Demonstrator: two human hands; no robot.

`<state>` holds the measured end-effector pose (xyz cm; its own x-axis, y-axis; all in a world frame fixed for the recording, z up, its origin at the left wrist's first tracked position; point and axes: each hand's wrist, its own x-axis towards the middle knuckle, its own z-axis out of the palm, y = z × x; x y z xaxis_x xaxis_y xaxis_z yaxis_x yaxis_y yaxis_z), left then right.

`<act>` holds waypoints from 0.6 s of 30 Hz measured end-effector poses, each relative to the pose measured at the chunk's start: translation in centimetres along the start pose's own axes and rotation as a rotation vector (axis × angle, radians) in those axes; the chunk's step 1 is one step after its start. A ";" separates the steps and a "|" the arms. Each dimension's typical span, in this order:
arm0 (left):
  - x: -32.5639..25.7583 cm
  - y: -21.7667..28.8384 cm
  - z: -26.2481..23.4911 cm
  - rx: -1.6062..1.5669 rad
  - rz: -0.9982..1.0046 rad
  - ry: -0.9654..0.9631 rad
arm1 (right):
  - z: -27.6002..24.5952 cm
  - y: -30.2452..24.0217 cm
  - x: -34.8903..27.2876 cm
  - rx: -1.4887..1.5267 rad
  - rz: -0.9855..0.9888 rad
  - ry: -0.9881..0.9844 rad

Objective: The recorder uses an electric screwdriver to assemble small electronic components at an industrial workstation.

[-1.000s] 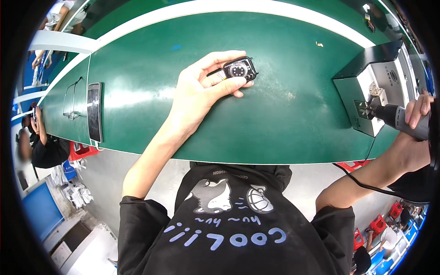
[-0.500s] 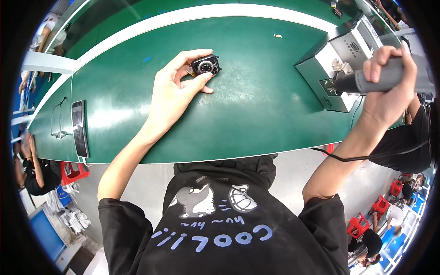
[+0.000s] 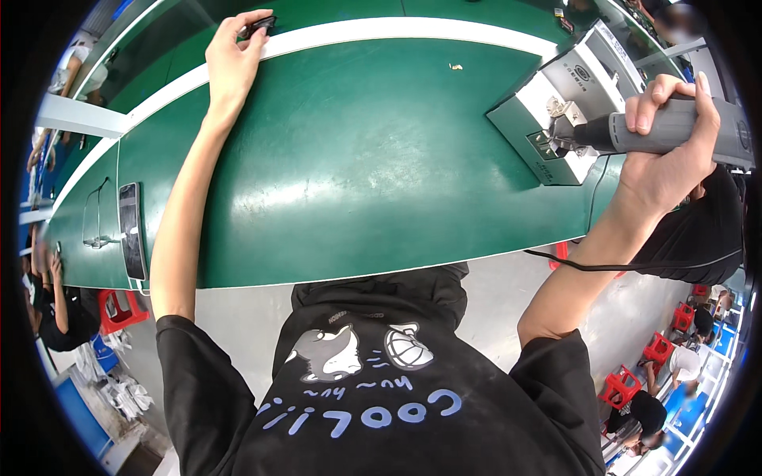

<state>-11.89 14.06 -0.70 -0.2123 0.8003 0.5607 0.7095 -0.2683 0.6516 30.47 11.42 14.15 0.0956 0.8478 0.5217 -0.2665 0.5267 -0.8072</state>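
Note:
At the far left, my left hand (image 3: pixel 230 67) is stretched over the white divider, its thumb and fingers pinching a small black smartwatch case (image 3: pixel 260 28) without a strap. The case is above the green strip beyond the divider; whether it touches that surface I cannot tell. On the right, my right hand (image 3: pixel 659 170) is wrapped round a grey electric screwdriver (image 3: pixel 607 133) held level. The dark tip of the screwdriver points left, at the front of a white and grey screw feeder box (image 3: pixel 520 111). Whether the tip touches the box is hard to tell.
A green worktop (image 3: pixel 357 143) with a white divider (image 3: pixel 381 30) along its far side lies before me. A phone (image 3: pixel 132 230) with a cable and a wire stand (image 3: pixel 97 218) are at the left. The screwdriver's black cord (image 3: pixel 587 266) crosses my right forearm. Other people sit on both sides.
My left hand has carried the smartwatch case from above the middle of the worktop to beyond the white divider, far and left. My right hand holds the screwdriver at the feeder box as before.

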 end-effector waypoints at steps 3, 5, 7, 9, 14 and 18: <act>2.0 -1.7 -0.4 0.197 0.066 0.067 | 0.4 0.5 -0.1 -0.015 -0.006 0.023; 2.1 -1.9 0.2 0.249 0.039 -0.028 | 0.3 0.6 -0.1 0.006 0.003 0.024; 1.4 -1.3 0.9 0.352 0.164 -0.059 | 0.2 0.6 -0.1 0.025 0.012 -0.002; 1.0 -0.4 1.1 0.455 0.291 -0.088 | 0.2 0.6 -0.1 0.019 0.022 -0.025; 0.9 -0.7 0.7 0.417 0.134 -0.098 | -0.2 0.2 -0.2 0.018 0.051 -0.126; 0.9 -0.9 0.8 0.424 0.145 -0.106 | -0.4 0.3 0.1 0.016 0.057 -0.119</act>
<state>-12.19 15.42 -1.14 -0.0367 0.8270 0.5610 0.9437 -0.1560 0.2918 30.74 11.69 13.82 -0.0348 0.8623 0.5053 -0.2836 0.4763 -0.8323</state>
